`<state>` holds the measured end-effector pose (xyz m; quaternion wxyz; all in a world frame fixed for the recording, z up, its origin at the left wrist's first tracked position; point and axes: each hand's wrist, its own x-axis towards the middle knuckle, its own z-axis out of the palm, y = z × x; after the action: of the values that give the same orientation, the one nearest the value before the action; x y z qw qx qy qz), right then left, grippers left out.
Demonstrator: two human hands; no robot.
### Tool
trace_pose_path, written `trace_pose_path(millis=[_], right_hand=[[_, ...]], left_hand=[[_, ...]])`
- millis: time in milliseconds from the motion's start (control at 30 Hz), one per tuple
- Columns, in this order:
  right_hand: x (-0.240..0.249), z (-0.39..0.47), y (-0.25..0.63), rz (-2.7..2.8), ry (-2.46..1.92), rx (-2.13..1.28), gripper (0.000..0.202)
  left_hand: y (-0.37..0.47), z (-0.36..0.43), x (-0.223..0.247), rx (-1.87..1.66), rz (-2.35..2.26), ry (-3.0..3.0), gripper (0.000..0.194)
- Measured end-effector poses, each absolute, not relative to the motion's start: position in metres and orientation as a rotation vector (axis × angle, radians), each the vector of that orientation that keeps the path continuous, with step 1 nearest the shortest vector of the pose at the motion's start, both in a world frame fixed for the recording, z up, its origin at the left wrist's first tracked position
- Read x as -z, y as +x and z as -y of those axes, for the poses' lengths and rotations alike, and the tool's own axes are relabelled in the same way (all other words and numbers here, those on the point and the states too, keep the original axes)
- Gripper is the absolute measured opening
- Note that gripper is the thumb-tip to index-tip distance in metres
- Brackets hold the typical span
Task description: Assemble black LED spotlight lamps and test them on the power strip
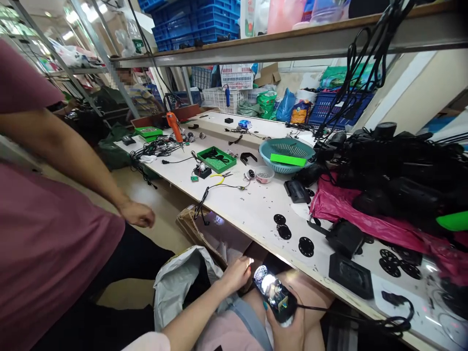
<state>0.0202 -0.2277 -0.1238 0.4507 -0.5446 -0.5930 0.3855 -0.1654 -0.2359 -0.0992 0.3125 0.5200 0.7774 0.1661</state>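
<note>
The right hand [290, 334] is wrapped around a long black gadget with rounded edges and a shiny, lit-up front [275, 296]. The gadget is tilted over the person's lap, near the edge of the long white table [252, 207]. Its top end is round and glows very bright white. Lower down, there are little yellow and green bits, too small to make out. A thin black bendy cord [329, 311] runs from its side to the right. The left hand [235, 275] is near it, fingers curled; I can't tell if they pinch anything.
</note>
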Motion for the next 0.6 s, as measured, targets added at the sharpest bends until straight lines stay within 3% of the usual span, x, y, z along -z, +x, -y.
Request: trace_pose_path(millis=[200,367,600], right_hand=[[0.117,0.226,0.026,1.454,-1.411,-1.041,0.068],[0.105,0.224,0.030,1.472,-1.389,-1.185,0.070],[0.068,0.229,0.033,1.276,-1.328,-1.357,0.075]], left_hand=[[-0.116,0.300,0.087,-0.476,-1.855,1.269,0.052],[-0.118,0.327,0.065,-0.304,-1.666,1.211,0.097],[-0.102,0.292,0.051,-0.276,-1.744,1.057,0.090]])
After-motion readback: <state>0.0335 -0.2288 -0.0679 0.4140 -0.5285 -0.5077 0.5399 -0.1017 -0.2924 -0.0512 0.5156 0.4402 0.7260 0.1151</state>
